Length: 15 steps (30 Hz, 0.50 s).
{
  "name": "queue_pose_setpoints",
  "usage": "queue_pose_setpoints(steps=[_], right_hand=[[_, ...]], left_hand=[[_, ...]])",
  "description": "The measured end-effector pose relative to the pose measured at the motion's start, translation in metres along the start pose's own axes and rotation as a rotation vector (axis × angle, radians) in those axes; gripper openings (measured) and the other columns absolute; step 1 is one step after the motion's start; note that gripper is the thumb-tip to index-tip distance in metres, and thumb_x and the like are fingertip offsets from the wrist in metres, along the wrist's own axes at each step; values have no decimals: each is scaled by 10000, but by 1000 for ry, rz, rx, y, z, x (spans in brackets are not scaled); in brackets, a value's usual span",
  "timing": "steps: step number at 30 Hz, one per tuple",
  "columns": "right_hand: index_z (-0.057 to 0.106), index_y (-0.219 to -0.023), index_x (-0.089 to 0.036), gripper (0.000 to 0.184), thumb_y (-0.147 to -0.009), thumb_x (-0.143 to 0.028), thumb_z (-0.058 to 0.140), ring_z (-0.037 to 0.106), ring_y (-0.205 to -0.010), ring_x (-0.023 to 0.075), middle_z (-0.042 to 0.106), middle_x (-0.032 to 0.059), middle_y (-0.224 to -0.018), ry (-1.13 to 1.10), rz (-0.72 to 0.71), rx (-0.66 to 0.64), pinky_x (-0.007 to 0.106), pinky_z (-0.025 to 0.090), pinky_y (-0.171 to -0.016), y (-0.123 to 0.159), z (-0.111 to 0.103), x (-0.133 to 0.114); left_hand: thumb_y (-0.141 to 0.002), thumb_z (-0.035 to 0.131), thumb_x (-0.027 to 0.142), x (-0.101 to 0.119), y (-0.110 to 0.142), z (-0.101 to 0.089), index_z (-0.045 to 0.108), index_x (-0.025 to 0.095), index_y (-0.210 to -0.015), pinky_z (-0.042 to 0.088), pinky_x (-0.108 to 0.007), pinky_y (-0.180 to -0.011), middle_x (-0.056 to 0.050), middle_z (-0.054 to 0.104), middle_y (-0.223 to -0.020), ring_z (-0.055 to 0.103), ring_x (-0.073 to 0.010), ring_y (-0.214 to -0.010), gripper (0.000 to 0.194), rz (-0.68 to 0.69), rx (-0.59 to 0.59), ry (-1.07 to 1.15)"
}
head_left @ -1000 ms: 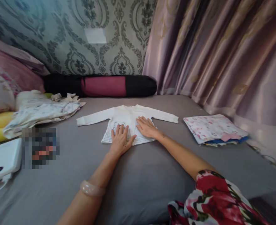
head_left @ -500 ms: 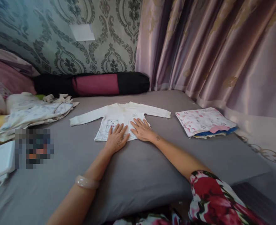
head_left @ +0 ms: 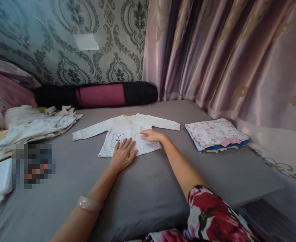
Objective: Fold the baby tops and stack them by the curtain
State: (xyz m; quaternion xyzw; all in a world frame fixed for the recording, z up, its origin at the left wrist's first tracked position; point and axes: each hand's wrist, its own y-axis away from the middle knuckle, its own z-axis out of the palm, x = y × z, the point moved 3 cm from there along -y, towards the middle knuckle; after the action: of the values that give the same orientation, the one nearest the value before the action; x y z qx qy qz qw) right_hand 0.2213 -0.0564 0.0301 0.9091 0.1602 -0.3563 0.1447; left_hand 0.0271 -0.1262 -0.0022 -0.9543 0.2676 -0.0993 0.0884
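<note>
- Clothes pile (head_left: 41, 126) lies well left of the left grip (head_left: 123, 155).
- Left grip is open, flat on the spread white shirt (head_left: 128, 125).
- Right grip (head_left: 153, 135) is at the shirt; pinching, cannot tell.
- Folded stack (head_left: 214, 132) sits right of it.

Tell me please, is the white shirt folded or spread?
Spread: the white shirt lies flat, both sleeves stretched outward, its bear print facing up.

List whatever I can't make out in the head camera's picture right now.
All in the head view:
Pixelated patch: contents masked by blocks.
White device: cut off by the left edge.
White shirt: part covered by the left hand.
Hem lettering: too small to read.
Folded stack: lower layers mostly hidden by the top cloth.
</note>
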Motion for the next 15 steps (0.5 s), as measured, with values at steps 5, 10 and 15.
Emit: queue_pose_setpoints(steps=[5, 10, 15], right_hand=[[702, -1036, -157, 295, -878, -296, 496, 685, -905, 164, 734, 61, -1022, -500, 310, 706, 273, 528, -804, -3, -58, 43], [657, -1161, -145, 413, -816, -152, 431, 614, -1099, 245, 671, 136, -1138, -287, 774, 1150, 373, 463, -924, 25, -88, 81], [622, -1192, -146, 415, -825, -196, 435, 474, -1248, 328, 567, 186, -1291, 65, 935, 1210, 522, 341, -1031, 38, -73, 94]], left_hand=[[-968, 360, 471, 2, 0, -2, 493, 239, -1415, 259, -560, -1148, -85, 406, -1527, 335, -298, -1428, 521, -7, -13, 5], [-970, 346, 476, 3, 1, -5, 487, 242, -1420, 246, -560, -1156, -79, 404, -1530, 327, -300, -1432, 527, -16, -25, 18], [-968, 351, 470, 3, 0, -5, 487, 248, -1419, 234, -559, -1162, -73, 403, -1532, 323, -298, -1434, 522, -15, -22, 28]])
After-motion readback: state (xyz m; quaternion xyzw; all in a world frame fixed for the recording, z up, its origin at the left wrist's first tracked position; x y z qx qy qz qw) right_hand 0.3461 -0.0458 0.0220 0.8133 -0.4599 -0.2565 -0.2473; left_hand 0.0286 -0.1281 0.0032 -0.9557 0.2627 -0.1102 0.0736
